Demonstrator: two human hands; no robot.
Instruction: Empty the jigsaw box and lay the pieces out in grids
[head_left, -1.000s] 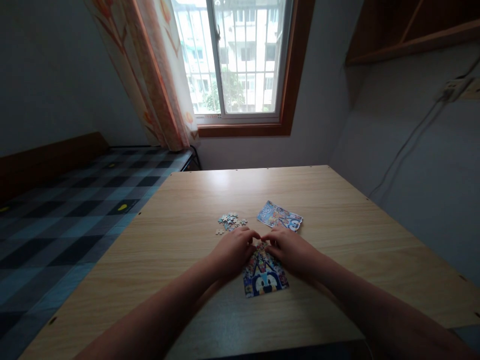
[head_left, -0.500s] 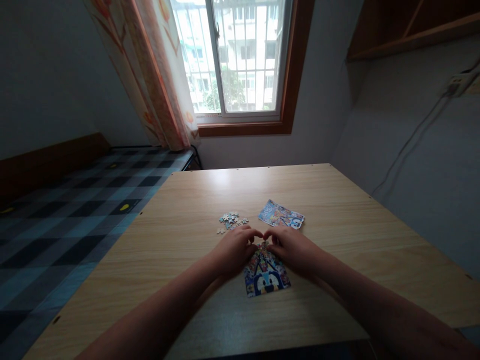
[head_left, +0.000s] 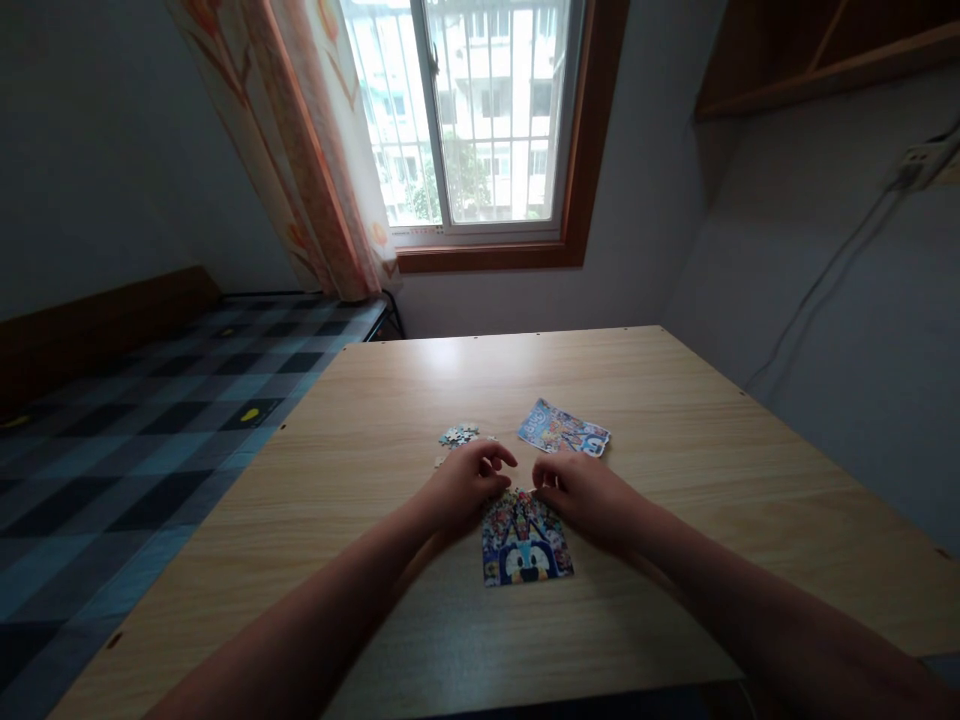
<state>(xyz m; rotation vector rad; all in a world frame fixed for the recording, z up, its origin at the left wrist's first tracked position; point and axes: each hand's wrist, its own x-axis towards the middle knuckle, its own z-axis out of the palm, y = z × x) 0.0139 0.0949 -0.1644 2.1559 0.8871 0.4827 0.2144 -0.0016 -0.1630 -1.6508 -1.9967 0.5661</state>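
Note:
A partly assembled jigsaw puzzle (head_left: 527, 558) lies flat on the table, showing a blue cartoon dog's face at its near edge and a crowded, colourful pattern farther up. At its upper left is my left hand (head_left: 466, 484), index finger and thumb curved with a gap between them. My right hand (head_left: 581, 490) is at the upper right corner, its fingers curled in and its thumb close to the index finger. Whatever may be between those fingertips is hidden. Beyond my left hand sits a small pile of loose puzzle pieces (head_left: 458, 435), partly covered by that hand.
A printed picture sheet (head_left: 564, 428) with matching art lies behind my right hand. The wooden table (head_left: 360, 420) reaches toward a barred window (head_left: 495, 120). On the left stands a bed with a checked cover (head_left: 180, 420); a cable (head_left: 814, 285) hangs along the right wall.
My hands have parted at the fingertips, the left opening its thumb and index finger. The puzzle has shifted slightly left and away from me, and turned a little straighter.

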